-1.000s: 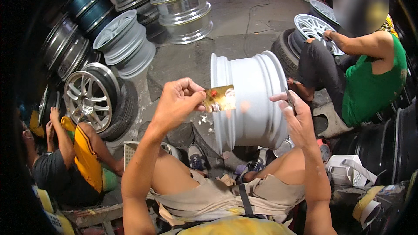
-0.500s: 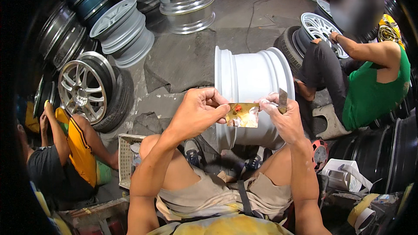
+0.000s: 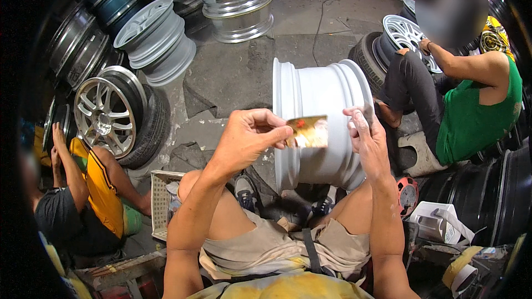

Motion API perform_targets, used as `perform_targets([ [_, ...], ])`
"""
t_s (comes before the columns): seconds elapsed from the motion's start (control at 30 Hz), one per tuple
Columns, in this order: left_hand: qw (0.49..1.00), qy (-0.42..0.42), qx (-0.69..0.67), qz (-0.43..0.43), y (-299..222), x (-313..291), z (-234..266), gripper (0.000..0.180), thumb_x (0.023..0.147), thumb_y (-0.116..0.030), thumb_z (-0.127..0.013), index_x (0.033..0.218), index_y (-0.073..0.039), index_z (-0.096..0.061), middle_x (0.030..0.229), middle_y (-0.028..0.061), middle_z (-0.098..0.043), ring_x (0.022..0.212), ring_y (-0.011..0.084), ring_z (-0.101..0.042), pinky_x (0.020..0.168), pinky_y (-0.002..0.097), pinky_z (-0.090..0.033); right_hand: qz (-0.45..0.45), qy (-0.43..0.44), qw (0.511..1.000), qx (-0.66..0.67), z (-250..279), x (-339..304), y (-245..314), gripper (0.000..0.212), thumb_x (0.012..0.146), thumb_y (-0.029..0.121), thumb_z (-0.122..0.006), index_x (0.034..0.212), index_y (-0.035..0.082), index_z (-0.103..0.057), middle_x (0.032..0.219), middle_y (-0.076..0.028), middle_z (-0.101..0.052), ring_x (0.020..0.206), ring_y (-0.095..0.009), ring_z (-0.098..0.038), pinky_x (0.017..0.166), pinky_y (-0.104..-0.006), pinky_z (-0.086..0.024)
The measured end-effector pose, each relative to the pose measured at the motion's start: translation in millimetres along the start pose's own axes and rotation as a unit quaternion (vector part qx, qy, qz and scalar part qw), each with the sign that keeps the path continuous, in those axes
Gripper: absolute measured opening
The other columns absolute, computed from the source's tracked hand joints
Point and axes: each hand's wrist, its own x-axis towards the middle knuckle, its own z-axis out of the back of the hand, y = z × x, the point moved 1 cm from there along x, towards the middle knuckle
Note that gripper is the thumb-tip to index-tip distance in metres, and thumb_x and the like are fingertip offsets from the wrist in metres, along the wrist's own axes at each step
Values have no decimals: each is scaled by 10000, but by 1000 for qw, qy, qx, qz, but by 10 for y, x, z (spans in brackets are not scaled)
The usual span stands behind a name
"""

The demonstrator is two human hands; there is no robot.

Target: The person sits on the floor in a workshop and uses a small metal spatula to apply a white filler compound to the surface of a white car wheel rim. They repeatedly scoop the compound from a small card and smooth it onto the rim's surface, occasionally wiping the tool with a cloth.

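The sheet is gold with a red spot, the nearest wheel pale grey, the shorts beige, a co-worker's top green, the container white.

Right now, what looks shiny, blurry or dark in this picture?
In the head view, pale glare shines on the gold sheet in the left hand, and the chrome wheel stack glints; in the head view, a smooth round blur hides the head of the co-worker in green; in the head view, the corners fade to black.
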Motion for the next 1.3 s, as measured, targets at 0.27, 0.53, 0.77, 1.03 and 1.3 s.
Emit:
perform_targets([
  [0.27,996,-71,11,-61,-34,14,97,159,918,-81,-743,993,58,-726,842,119,-731,727,125,-703,642,237,-595,220,-20,941,-255,24,-17,-15,267,1010,54,-516,1221,-19,-663,907,-96,-507,810,-182,-484,769,-301,-425],
  [0.53,997,-74,25,-27,16,25,89,175,920,-78,-739,994,79,-720,829,120,-724,700,118,-700,627,229,-600,402,-26,860,-314,-180,-152,138,196,815,-72,-709,996,2,-695,930,-108,-646,792,-242,-663,681,-349,-540],
  [0.77,998,-58,36,-11,-1,13,-10,163,925,-82,-736,991,65,-715,826,112,-724,706,116,-697,657,241,-594,430,-14,834,-346,-266,-207,105,266,717,-92,-742,957,14,-698,909,-93,-625,847,-252,-630,705,-365,-534],
  [1.03,997,-50,60,-16,-11,-3,-26,160,925,-90,-738,980,59,-717,809,95,-726,705,105,-697,653,230,-591,434,-5,829,-353,-292,-193,77,286,709,-101,-744,967,10,-693,922,-93,-606,862,-256,-622,713,-376,-531],
  [1.3,995,-65,63,-33,-27,6,-37,147,925,-81,-736,983,52,-712,825,102,-722,705,103,-696,652,226,-597,419,-8,845,-333,-307,-177,79,238,746,-84,-739,956,17,-690,909,-92,-606,818,-245,-631,694,-366,-532],
])
